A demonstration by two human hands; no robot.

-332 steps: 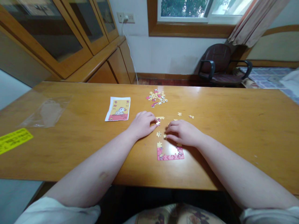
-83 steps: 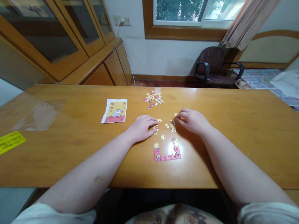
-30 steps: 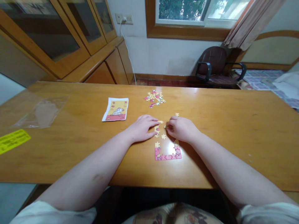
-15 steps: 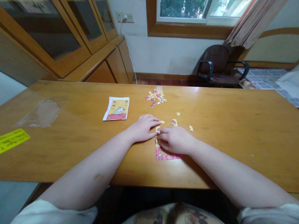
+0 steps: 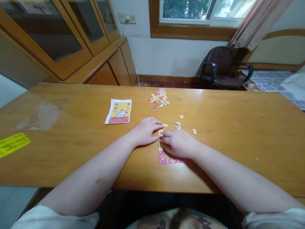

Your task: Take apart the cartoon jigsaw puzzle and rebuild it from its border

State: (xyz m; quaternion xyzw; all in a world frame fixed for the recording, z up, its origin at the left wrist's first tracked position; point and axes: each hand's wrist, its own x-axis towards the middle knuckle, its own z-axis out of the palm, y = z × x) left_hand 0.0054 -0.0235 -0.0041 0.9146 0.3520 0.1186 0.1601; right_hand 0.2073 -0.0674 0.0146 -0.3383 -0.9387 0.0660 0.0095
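Note:
A partly joined jigsaw puzzle [image 5: 164, 158] lies near the table's front edge, pink along the bottom and yellow up its left side. My left hand [image 5: 148, 131] rests flat beside its left edge, fingers spread and fingertips touching the yellow pieces. Over the puzzle's middle, my right hand [image 5: 179, 143] has its fingers bent together at the left column; whatever they hold is hidden under them. Just beyond that hand is a yellow piece with a pink figure [image 5: 178, 125]. Loose yellow pieces lie farther back [image 5: 181, 117] and to the right [image 5: 194, 131].
A heap of loose puzzle pieces [image 5: 158, 100] lies toward the far edge of the wooden table [image 5: 228, 127]. At left are a picture sheet [image 5: 120, 111], a clear plastic bag [image 5: 45, 114] and a yellow label [image 5: 14, 143]. Beyond stands an office chair [image 5: 219, 63].
Both hands stay in nearly the same place at the puzzle's left column. The pieces show no visible movement; the view shifts very slightly.

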